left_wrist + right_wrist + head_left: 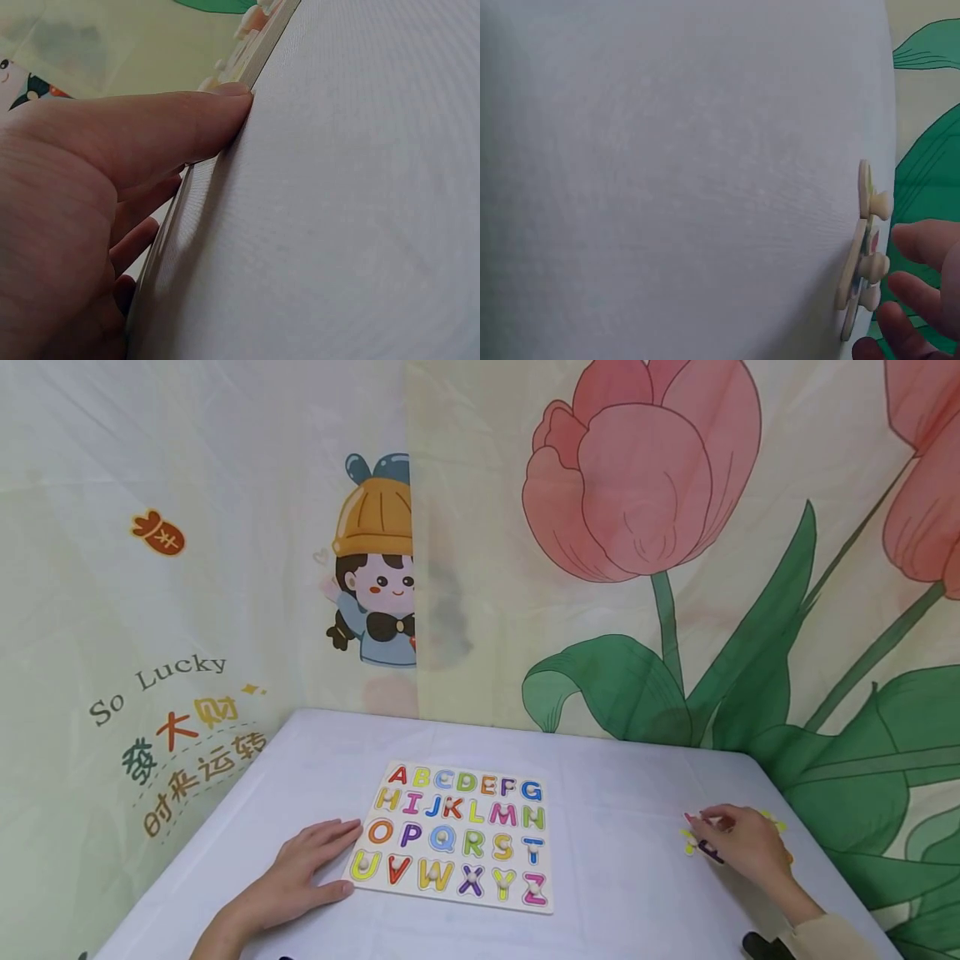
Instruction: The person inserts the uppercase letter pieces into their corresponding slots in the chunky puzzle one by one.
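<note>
A wooden alphabet puzzle board (453,837) lies on the table, with rows of coloured letters A to Z and small knobs on several of them. My left hand (307,870) rests by its left edge, fingers extended. In the left wrist view the thumb (202,124) touches the board's side. At the table's right, my right hand (742,843) hovers over a small group of knobbed letter pieces (708,850), partly hidden beneath it. The right wrist view has those wooden pieces (851,266) edge-on, with the fingertips (911,236) close to the knobs but apart from them.
A white cloth covers the table (622,827). Behind it hangs a curtain (480,527) printed with tulips and a cartoon figure. Near the right sleeve (832,937) is a black object (765,946), cut off by the frame's bottom edge.
</note>
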Tool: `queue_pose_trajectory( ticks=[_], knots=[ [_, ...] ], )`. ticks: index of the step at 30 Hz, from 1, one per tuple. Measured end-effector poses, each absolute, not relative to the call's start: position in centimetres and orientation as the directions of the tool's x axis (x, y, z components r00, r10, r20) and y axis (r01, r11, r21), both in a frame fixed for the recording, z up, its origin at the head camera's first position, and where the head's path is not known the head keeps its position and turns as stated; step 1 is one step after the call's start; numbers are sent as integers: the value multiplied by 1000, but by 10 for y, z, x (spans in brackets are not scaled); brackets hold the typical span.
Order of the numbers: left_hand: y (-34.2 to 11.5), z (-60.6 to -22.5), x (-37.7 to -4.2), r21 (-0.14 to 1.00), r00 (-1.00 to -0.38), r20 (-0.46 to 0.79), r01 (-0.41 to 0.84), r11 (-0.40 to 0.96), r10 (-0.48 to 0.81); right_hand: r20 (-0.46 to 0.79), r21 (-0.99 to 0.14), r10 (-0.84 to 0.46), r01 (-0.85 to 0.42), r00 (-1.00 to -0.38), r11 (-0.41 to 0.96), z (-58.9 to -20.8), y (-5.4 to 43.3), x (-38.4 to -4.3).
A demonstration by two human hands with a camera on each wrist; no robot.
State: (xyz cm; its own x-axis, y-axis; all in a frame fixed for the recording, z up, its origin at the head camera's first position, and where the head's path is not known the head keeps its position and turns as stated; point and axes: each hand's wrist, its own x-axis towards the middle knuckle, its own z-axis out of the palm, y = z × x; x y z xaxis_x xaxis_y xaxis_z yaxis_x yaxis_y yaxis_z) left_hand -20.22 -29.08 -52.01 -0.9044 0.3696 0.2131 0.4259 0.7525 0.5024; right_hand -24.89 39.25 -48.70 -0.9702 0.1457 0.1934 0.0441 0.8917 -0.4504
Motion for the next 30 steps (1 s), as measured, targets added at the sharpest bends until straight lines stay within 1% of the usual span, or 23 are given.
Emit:
queue_pose_trajectory(
  ticks=[11, 24, 30],
  knots=[
    [-289, -517, -202, 497, -908, 195, 418, 761, 371, 131, -458, 232, 149, -964, 876, -493, 397, -257],
    [-289, -516, -202, 495, -909, 183, 415, 763, 375, 150, -460, 242, 149, -959, 875, -494, 396, -261],
    [-290, -518, -201, 482, -898, 220, 439, 758, 381, 160, -465, 256, 156, -953, 871, -491, 392, -263]
  ],
)
